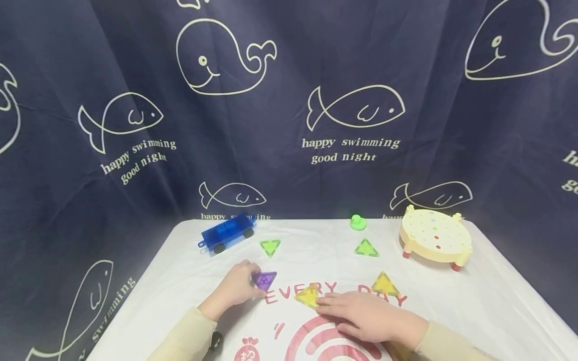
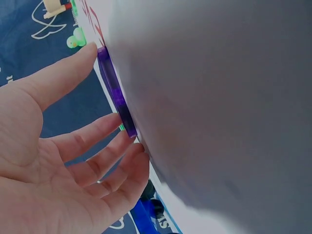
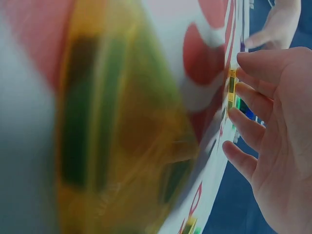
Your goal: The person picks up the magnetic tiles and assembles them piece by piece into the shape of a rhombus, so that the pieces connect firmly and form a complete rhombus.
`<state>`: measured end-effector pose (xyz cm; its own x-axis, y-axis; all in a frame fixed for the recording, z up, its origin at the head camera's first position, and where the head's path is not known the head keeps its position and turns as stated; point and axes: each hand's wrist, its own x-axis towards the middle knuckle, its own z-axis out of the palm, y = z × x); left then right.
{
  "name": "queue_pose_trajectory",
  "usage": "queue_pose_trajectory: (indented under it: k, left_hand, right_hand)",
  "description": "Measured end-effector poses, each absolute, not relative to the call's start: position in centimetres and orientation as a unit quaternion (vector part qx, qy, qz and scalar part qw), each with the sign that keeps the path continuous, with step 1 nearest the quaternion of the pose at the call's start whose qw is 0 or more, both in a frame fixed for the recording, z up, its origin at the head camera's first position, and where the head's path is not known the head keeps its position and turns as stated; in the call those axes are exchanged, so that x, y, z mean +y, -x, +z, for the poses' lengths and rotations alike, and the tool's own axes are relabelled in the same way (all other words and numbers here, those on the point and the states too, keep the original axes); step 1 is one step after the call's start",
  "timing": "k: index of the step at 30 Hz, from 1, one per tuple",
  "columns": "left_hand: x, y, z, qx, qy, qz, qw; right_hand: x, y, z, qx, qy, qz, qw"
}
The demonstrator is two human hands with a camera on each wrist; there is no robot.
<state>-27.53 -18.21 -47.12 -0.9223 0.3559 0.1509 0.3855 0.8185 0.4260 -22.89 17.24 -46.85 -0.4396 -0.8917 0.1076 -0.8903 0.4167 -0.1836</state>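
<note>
A purple triangle tile [image 1: 266,280] lies flat on the white tablecloth. My left hand [image 1: 237,284] holds it by its edges; in the left wrist view the thumb is at one end of the purple tile [image 2: 114,87] and fingertips are at the other. To its right is a yellow triangle tile [image 1: 307,297]. My right hand [image 1: 368,316] reaches over the table with fairly straight fingers, their tips touching that tile's right side. The right wrist view shows fingertips along the yellow tile's edge [image 3: 232,87].
Another yellow triangle tile [image 1: 384,284] lies beyond the right hand. Two green triangle tiles [image 1: 270,246] [image 1: 366,247], a blue wheeled car base [image 1: 228,232], a green duck [image 1: 358,222] and a cream round toy table [image 1: 435,235] stand farther back. A large amber tile [image 3: 131,122] is close to the right wrist.
</note>
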Motion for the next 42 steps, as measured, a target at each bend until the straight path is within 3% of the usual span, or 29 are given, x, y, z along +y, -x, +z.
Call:
queue_pose_trajectory:
  k: [5,11,18,21,33,42]
  left_hand:
    - [-17.9,27.6,-46.9,-0.955,0.184,-0.232,0.03]
    - [-17.9,27.7,-46.8,-0.956,0.173,-0.235,0.024]
    - [-17.8,27.6,-46.6,-0.953,0.163,-0.252,0.023]
    - [-17.6,27.5,-46.6,-0.952,0.158,-0.259,0.028]
    - [-15.7,28.5,-47.4,-0.925,0.11,-0.364,0.023]
    - [-12.7,29.4,-47.8,-0.881,0.045,-0.47,0.005]
  right_hand:
    - [18.5,23.0,-46.1,0.857,0.503,-0.109,-0.008]
    - [18.5,23.4,-46.3,0.875,0.462,-0.145,0.017]
    - [16.1,25.0,-46.9,0.929,0.276,-0.241,0.043]
    - [15.3,25.5,-47.0,0.934,0.237,-0.264,0.041]
    - [14.2,26.5,-47.7,0.933,0.209,-0.288,0.057]
    - [14.1,27.0,-47.7,0.92,0.24,-0.306,0.046]
